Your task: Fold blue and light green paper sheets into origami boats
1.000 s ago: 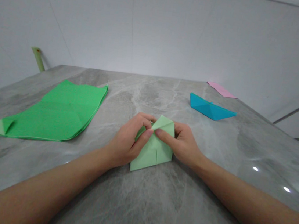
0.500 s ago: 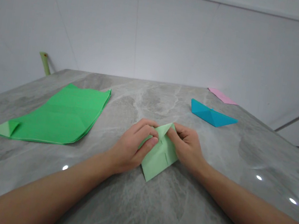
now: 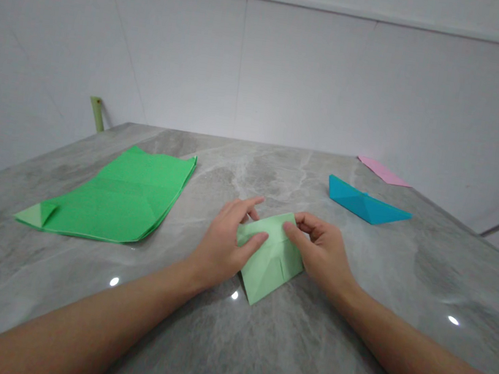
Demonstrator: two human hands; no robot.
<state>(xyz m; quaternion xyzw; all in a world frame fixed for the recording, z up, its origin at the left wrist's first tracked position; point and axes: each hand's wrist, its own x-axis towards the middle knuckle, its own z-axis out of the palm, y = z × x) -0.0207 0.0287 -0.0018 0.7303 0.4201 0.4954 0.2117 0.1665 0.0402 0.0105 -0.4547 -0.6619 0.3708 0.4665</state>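
Note:
A pale green folded sheet of paper [image 3: 272, 263] is between my two hands, one corner pointing down toward me. Crease lines run across its face. On its left edge is my left hand [image 3: 228, 243], the thumb lying on the front and the other fingers behind, the index finger raised. My right hand [image 3: 322, 247] pinches the upper right corner, thumb in front and fingers behind. Both hands are just above the grey marbled table [image 3: 225, 357].
To the left lies a stack of bright green paper [image 3: 123, 194] with a pale green folded corner [image 3: 36, 215]. A blue paper boat [image 3: 367, 205] is at the right, with pink paper [image 3: 384, 172] at the far right edge. A green strip [image 3: 97, 113] stands by the white wall [image 3: 293, 75].
The top flap of the pale green paper, raised and folded before, now lies flatter. My left fingers have spread and loosened. The whole view has shifted slightly.

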